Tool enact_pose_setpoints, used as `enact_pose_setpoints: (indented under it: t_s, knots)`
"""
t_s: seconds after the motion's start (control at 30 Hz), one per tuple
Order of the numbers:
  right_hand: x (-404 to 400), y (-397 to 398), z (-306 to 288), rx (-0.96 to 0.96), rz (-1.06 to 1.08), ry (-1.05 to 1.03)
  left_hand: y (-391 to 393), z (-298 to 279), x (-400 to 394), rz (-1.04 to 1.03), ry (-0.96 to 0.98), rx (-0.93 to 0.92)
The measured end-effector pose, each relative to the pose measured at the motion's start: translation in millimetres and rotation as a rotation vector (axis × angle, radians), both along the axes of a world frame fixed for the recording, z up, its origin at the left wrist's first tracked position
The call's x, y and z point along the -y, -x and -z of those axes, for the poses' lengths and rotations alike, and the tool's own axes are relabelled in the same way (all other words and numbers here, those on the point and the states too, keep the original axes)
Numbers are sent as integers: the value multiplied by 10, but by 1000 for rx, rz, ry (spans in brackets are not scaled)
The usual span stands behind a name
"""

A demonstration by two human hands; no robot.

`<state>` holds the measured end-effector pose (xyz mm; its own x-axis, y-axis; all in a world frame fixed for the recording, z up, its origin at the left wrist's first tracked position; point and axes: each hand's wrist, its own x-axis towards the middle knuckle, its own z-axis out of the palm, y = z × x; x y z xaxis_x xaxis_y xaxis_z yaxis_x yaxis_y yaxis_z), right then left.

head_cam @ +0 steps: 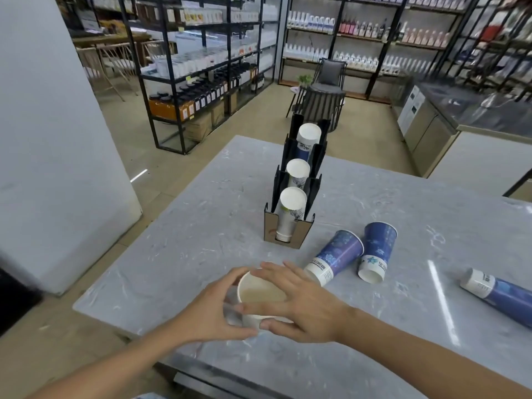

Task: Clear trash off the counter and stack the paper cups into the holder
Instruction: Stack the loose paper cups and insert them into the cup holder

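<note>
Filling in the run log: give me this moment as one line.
hands: left hand and right hand both on white cup | holder: three stacks | counter: three blue cups lying loose

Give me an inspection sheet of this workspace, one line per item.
Surface: grey marbled counter, bare near the left edge.
Job's things: black cup holder with three slots, each holding stacked cups; three blue cups lying on their sides to the right; one white cup between the hands.
Clutter: nothing seen for certain.
Grippers: left hand and right hand both closed around the white cup.
Cables: nothing seen.
Surroundings: shelves of bottles, dark chairs.
</note>
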<state>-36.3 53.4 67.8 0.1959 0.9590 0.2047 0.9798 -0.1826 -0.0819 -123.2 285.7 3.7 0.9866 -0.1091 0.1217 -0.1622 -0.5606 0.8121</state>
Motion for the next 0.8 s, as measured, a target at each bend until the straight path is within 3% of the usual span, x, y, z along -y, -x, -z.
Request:
enact_pose_setpoints:
  t_s: [0.23, 0.4, 0.63, 0.8]
  knots:
    - [245, -84, -227, -47, 79, -103, -159, -744, -323, 113, -187, 105]
    - [627, -315, -388, -7, 163, -150, -440, -1204, -20, 161, -218, 160]
    - [1351, -782, -474, 136, 345, -158, -879, -1380, 810, 243, -337, 87]
    - [1908, -1298, -319, 108, 427, -36, -1237, -1324, 1261, 191, -453, 72]
